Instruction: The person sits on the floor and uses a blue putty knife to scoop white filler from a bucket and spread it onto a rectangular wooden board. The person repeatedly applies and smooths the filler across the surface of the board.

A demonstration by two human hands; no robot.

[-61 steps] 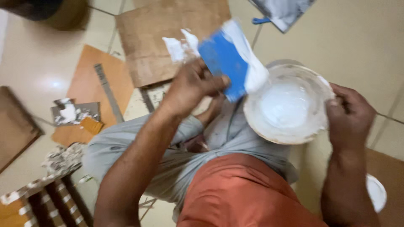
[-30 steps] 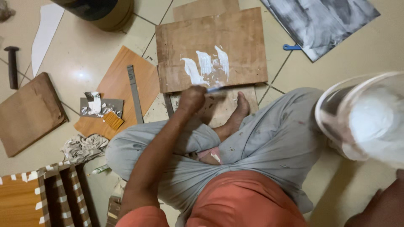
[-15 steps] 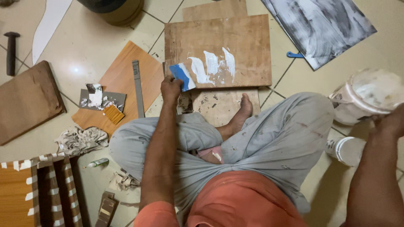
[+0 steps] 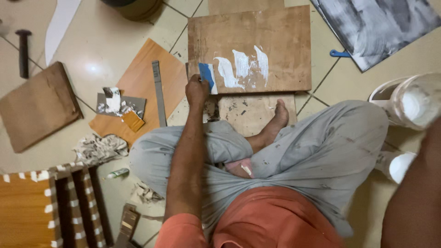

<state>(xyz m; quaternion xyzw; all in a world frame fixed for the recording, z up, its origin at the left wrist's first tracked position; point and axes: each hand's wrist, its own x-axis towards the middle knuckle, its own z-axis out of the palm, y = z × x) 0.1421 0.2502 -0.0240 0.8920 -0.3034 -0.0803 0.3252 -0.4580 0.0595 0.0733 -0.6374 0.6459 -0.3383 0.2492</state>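
Vs 0.5 s ago: blue scraper (image 4: 206, 77) is now being pressed at the near-left edge of the wood board (image 4: 275, 32); it's being gripped by the left hand (image 4: 196, 89), fingers closed round it, arm stretched fwd over the crossed legs. White putty streaks (image 4: 241, 69) on the board are being left unchanged, just right of the blade. White bucket (image 4: 411, 103) has been shifted further right & now is being cut off by the frame edge; right forearm is filling the near-right corner, right hand not in view, so finger state can't be told.

Packages/containers: bucket at right is round, white, tilted, white paste inside. Small white tub (image 4: 398, 166) is being kept just near of it, beside the knee. Small pale-green tube (image 4: 118, 173) is lying on the floor near-left, next to crumpled rag (image 4: 98, 148). Orange-brown block (image 4: 132, 121) is resting on the orange panel (image 4: 138, 80), w/ grey putty-smeared card (image 4: 120, 104) and metal ruler (image 4: 158, 94) beside it. Grey-smeared sheet (image 4: 381, 27) far right; blue handle (image 4: 340, 53) at its edge. Hammer (image 4: 23, 50) far left.
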